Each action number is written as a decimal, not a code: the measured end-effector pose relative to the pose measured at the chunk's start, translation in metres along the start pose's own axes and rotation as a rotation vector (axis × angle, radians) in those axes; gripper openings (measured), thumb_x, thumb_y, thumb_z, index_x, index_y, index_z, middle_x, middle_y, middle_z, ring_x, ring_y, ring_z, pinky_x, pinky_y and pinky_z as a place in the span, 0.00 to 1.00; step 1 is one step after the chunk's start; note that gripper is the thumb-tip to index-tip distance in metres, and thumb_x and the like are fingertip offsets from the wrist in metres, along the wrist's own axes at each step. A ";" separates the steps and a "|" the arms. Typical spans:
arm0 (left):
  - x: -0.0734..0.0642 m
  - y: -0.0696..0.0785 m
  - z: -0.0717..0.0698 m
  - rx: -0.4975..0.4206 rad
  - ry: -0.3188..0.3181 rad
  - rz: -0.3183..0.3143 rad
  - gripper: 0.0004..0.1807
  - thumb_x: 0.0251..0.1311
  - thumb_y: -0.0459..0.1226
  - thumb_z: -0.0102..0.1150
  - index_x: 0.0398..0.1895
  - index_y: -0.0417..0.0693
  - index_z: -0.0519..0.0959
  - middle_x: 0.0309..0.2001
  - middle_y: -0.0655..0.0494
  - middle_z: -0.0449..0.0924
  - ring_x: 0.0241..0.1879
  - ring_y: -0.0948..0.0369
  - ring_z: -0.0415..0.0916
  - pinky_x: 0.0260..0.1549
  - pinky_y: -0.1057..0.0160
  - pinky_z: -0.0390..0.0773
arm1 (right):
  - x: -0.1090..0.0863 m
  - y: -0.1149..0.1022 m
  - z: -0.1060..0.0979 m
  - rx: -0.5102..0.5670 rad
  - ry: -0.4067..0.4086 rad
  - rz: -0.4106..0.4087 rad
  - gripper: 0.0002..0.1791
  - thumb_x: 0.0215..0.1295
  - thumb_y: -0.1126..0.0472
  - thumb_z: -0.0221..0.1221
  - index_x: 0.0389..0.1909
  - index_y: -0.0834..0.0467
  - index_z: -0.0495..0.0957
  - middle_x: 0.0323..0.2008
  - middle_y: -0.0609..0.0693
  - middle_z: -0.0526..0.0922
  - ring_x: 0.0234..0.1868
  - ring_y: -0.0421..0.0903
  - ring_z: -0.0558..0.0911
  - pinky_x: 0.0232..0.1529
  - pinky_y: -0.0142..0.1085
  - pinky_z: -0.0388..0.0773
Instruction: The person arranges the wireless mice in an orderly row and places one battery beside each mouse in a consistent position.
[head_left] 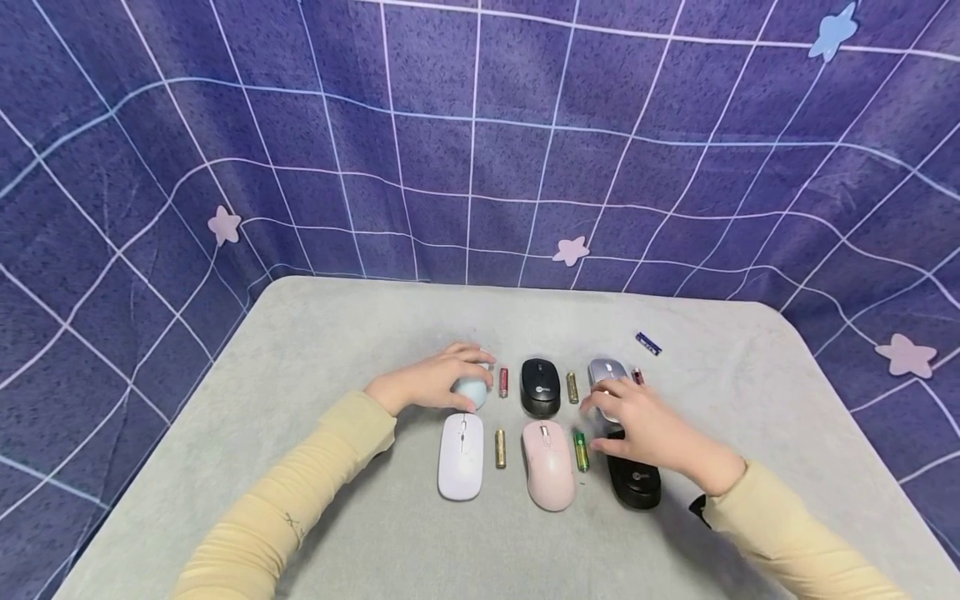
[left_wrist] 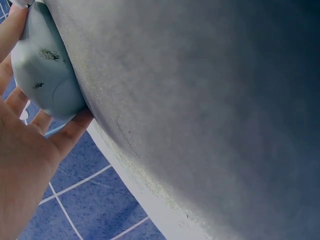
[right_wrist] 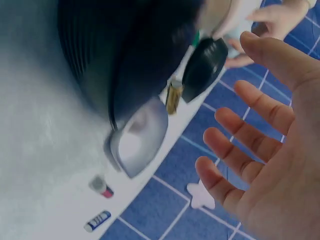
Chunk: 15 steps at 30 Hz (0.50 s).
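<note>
My left hand [head_left: 442,379] grips a light blue computer mouse [head_left: 470,390], its fingers round the far side and thumb at the near end. In the left wrist view the same blue mouse [left_wrist: 47,65] shows dark scuffs on its side. My right hand [head_left: 637,421], fingers spread and slightly bent, hovers over the right-hand column of mice with nothing in its grasp. Beneath it lie a silver mouse [head_left: 606,369] and a black mouse [head_left: 637,485], both partly covered in the head view. The silver mouse [right_wrist: 142,137] also appears in the right wrist view.
A white mouse [head_left: 461,458], a pink mouse [head_left: 550,467] and another black mouse [head_left: 540,386] lie on the grey table [head_left: 360,533]. Between the mice are several batteries, including a green one [head_left: 581,451]. A blue battery [head_left: 648,343] lies farther back. A star-patterned curtain [head_left: 435,167] hangs behind.
</note>
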<state>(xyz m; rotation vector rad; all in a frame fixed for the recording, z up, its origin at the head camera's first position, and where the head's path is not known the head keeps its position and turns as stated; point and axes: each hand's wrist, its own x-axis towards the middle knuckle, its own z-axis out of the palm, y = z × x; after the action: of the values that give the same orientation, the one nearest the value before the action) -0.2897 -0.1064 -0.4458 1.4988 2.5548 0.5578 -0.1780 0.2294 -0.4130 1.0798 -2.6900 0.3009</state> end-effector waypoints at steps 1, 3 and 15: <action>0.000 0.000 0.000 0.003 0.005 0.006 0.23 0.49 0.45 0.68 0.50 0.51 0.78 0.66 0.49 0.65 0.67 0.43 0.54 0.66 0.41 0.53 | 0.001 0.002 -0.002 0.002 0.005 -0.001 0.24 0.41 0.51 0.73 0.41 0.53 0.79 0.41 0.47 0.77 0.43 0.47 0.76 0.48 0.55 0.73; -0.001 0.000 0.001 0.002 0.008 0.010 0.23 0.49 0.45 0.68 0.50 0.51 0.78 0.66 0.49 0.66 0.67 0.43 0.54 0.65 0.41 0.53 | 0.002 0.006 -0.008 0.005 0.011 0.006 0.24 0.41 0.52 0.73 0.41 0.53 0.79 0.42 0.48 0.77 0.45 0.49 0.76 0.49 0.57 0.72; 0.000 0.001 -0.001 0.007 -0.017 -0.025 0.23 0.50 0.47 0.67 0.50 0.54 0.78 0.67 0.52 0.64 0.69 0.45 0.52 0.66 0.41 0.52 | 0.010 0.028 -0.032 -0.012 0.073 0.014 0.26 0.42 0.55 0.72 0.44 0.56 0.78 0.45 0.54 0.79 0.45 0.53 0.77 0.40 0.51 0.75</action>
<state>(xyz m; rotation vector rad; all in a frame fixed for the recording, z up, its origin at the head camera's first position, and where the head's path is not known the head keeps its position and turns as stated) -0.2896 -0.1060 -0.4451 1.4648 2.5617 0.5317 -0.2008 0.2515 -0.3829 1.0273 -2.6325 0.3204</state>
